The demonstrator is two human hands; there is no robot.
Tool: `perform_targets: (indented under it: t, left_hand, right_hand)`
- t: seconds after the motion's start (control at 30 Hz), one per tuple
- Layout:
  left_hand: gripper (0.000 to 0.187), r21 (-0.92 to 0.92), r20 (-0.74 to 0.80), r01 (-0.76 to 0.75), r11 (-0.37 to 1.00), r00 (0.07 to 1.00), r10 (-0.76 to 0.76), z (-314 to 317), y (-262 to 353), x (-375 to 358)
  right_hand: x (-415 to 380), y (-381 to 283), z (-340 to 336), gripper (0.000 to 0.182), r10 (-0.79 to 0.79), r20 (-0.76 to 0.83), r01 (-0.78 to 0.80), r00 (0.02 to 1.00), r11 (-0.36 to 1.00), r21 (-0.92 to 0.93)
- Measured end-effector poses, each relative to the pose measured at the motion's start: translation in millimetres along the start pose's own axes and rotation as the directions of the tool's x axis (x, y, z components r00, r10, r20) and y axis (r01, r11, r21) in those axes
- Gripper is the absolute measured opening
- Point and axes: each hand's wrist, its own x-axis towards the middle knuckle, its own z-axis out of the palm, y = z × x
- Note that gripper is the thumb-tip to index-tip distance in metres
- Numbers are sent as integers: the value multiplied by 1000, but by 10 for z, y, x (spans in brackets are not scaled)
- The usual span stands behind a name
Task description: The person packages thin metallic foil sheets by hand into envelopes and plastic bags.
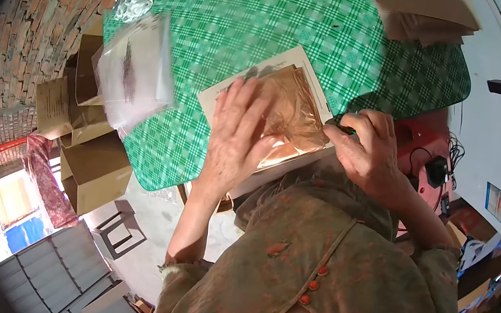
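Observation:
A brown sheet-like bundle (295, 108) in clear, crinkled plastic lies on a pale card or box flap (306, 58) at the near edge of the table. My left hand (235, 132) rests on the left part of the bundle, its fingers stretched out and slightly spread. Beside the bundle's right corner is my right hand (367, 147), with thumb and fingers curled together in a pinch. What sits between those fingertips is hidden; something dark shows just beneath them.
A green checked cloth (251, 16) covers the table. Clear plastic bags (138, 70) lie at its left edge, with a pile of white loops (134, 4) behind. Open cardboard boxes (91, 172) stand at the left. Folded brown card (423, 17) lies at the far right, near a white appliance (497, 133).

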Motion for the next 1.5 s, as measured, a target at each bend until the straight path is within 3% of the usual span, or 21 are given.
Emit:
perform_targets:
  t: [0.13,0.5,0.73,1.03,1.5]
  left_hand:
    - [78,148,128,-103,984,988,84,192,-116,147]
    - [74,179,143,-105,978,987,80,230,-127,158]
    - [73,197,136,-110,974,987,83,236,-119,158]
    - [75,208,122,-121,971,988,97,267,-141,165]
    - [77,153,79,-80,985,994,68,240,-102,141]
  right_hand:
    - [26,57,-55,36,8,62,-12,998,998,57]
    - [78,287,-42,41,-135,142,105,981,974,198]
    - [137,330,33,43,-254,175,228,951,962,153]
    - [110,399,25,40,-278,182,246,943,953,180]
    - [-74,232,61,57,-214,173,232,961,968,-96]
